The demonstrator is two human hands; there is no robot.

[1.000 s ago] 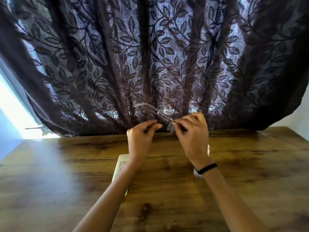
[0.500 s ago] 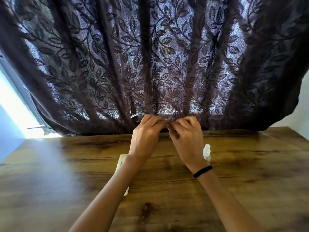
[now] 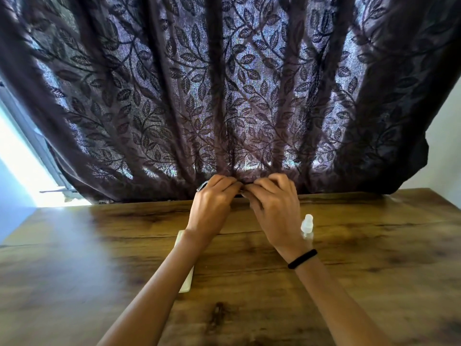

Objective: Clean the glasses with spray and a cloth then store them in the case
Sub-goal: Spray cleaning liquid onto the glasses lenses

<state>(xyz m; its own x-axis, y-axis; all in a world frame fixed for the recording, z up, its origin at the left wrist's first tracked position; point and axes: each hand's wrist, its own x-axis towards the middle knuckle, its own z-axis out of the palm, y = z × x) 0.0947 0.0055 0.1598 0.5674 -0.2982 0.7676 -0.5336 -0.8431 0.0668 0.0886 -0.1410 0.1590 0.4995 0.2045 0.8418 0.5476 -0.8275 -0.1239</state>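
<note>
My left hand [image 3: 214, 198] and my right hand [image 3: 273, 201] are held together above the far edge of the wooden table [image 3: 361, 270], fingers curled and touching. Both grip the clear-framed glasses [image 3: 202, 186], which are almost wholly hidden; only a bit of the frame shows at the left of my left hand. A small clear spray bottle [image 3: 307, 224] stands on the table just right of my right wrist. A pale flat box-like case [image 3: 185, 278] lies under my left forearm, mostly covered. No cloth is visible.
A dark leaf-patterned curtain [image 3: 224, 96] hangs right behind the table's far edge, close to my hands. A bright window gap [image 3: 22, 171] shows at the left. A white wall [image 3: 446, 158] is at the right.
The glasses' temple, earlier sticking out to the upper left, has folded in. My hands have come together and closed over the glasses. The view tilted, revealing the spray bottle.
</note>
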